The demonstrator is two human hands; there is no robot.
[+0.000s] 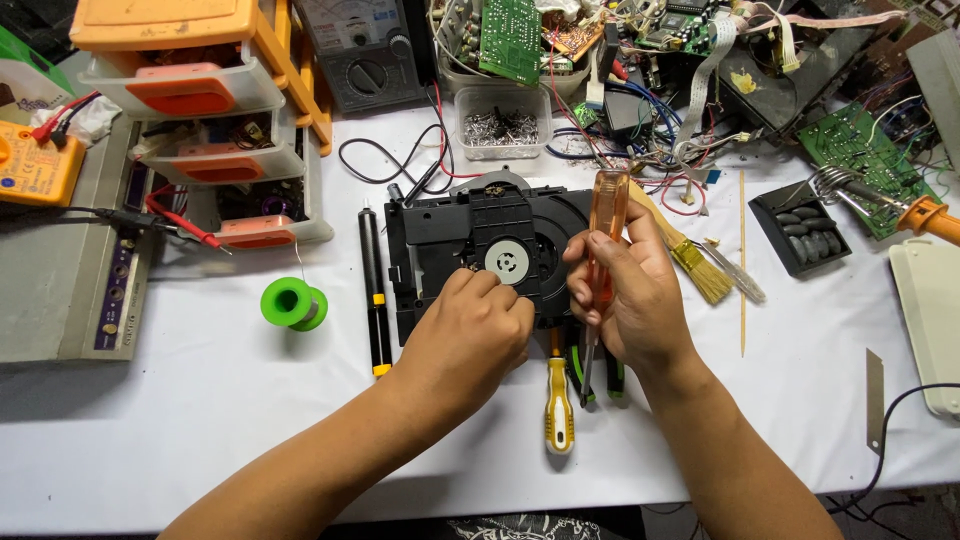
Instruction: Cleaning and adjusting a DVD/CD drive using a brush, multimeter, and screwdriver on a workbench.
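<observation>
Hands meet over a black plastic disc-drive mechanism with a round silver hub (487,255), which lies flat at the middle of the white table (200,400). The right hand (625,295) is clenched around the translucent orange handle of a screwdriver (605,225), held upright with its shaft pointing down past the near edge of the mechanism. The left hand (475,335) curls its fingertips onto the mechanism just below the hub; whether it pinches anything I cannot tell. Just below the hands lies a yellow-handled screwdriver (558,410). To the left rest a black pen-shaped tool with yellow bands (375,290) and a green spool of solder wire (292,303). To the right lie a straw-bristled brush (690,255) and a thin wooden stick (742,260).
</observation>
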